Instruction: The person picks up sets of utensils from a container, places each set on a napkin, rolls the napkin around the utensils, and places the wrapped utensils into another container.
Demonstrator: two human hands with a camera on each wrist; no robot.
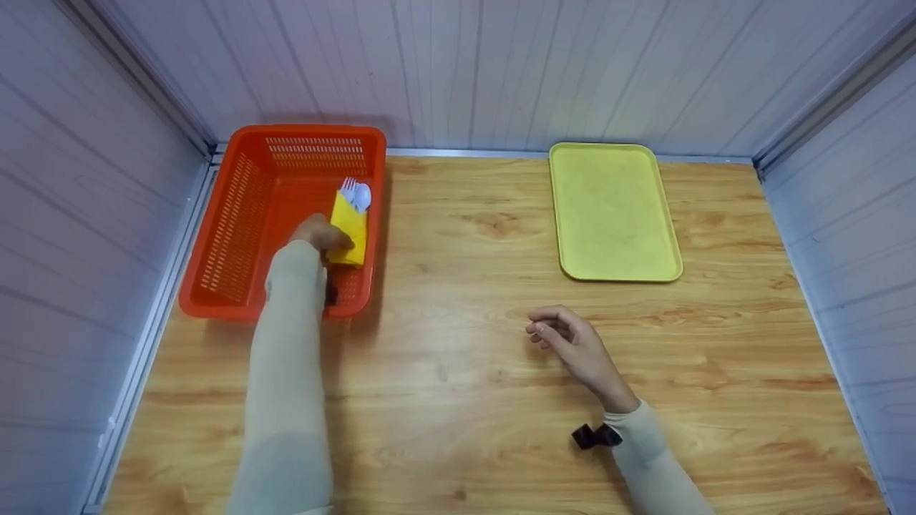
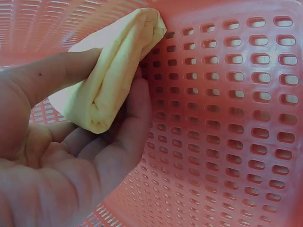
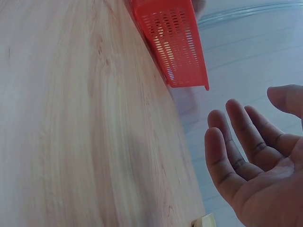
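Observation:
Inside the red plastic basket (image 1: pixel 286 187), my left hand (image 1: pixel 320 232) grips a folded yellow napkin (image 1: pixel 348 232) near its lower end. A white fork (image 1: pixel 348 187) and a white spoon (image 1: pixel 363 197) stick out of the napkin's far end. The left wrist view shows the thumb on one side of the yellow napkin (image 2: pixel 111 75) and fingers curled round the other, beside the basket's perforated wall (image 2: pixel 227 118). My right hand (image 1: pixel 572 347) hovers over the table with loosely bent fingers, holding nothing; the right wrist view shows the same hand (image 3: pixel 258 161) with its fingers apart.
A yellow tray (image 1: pixel 615 211) lies at the back right of the wooden table (image 1: pixel 458 372), close to the back wall (image 1: pixel 458 71). The basket stands at the back left by the side wall. A dark strap piece (image 1: pixel 596 436) sits at my right wrist.

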